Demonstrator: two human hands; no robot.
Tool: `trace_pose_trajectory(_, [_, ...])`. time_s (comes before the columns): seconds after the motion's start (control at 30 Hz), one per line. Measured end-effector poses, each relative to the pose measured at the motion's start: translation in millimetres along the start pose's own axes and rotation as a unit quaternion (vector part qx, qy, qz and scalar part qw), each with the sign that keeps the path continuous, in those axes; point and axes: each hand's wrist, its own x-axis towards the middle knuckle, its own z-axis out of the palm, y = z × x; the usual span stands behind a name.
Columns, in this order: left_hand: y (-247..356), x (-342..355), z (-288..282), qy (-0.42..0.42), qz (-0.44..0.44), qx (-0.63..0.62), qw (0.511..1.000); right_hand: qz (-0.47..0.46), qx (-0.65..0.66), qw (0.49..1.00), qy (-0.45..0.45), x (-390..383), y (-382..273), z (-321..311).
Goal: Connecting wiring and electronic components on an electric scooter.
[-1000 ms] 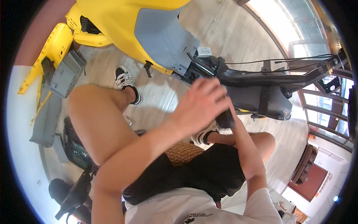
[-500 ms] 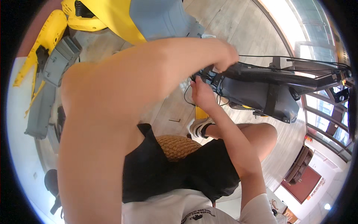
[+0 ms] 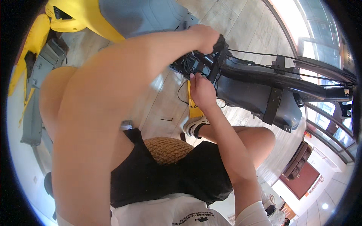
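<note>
A black tubular vehicle frame [image 3: 264,77], which looks like a stripped scooter, runs from the middle to the right. Dark wires [image 3: 186,64] bunch at its near end. My right hand [image 3: 203,92] is closed by these wires, its thumb and fingers pinched at them. Across the frame, my left hand [image 3: 206,38] bends its fingers down beside an upright black bracket [image 3: 219,56]. What those fingers hold is hidden. Below the frame hangs a dark grey moulded housing [image 3: 245,92], crossed by a black metal strap [image 3: 272,105].
A yellow and grey body shell [image 3: 139,17] lies at the far left, with grey panels [image 3: 34,116] along the wall. On the floor are an L-shaped hex key [image 3: 166,119] and a yellow part [image 3: 195,103] near my shoe [image 3: 192,128]. A woven stool [image 3: 167,150] is beneath me.
My left hand has shifted left and up, uncovering the black bracket. My right hand stays at the wires. The whole view has swung slightly.
</note>
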Motion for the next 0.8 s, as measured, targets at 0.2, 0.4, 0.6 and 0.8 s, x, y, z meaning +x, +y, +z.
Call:
trace_pose_trajectory(0.2, [-12,-7,-21,-0.057,0.049,-0.147,0.986,-0.044,0.002,0.998,0.045,3,7,-10])
trace_pose_trajectory(0.4, [8,-31,-17,-0.08,0.199,-0.087,0.973,-0.09,-0.05,0.994,0.03,1,-3,-15])
trace_pose_trajectory(0.6, [13,-22,4,-0.17,0.107,0.001,0.98,-0.11,-0.106,0.988,0.026,1,-2,0])
trace_pose_trajectory(0.8, [0,-1,1,-0.244,0.115,0.03,0.962,-0.131,-0.099,0.985,0.053,10,-2,5])
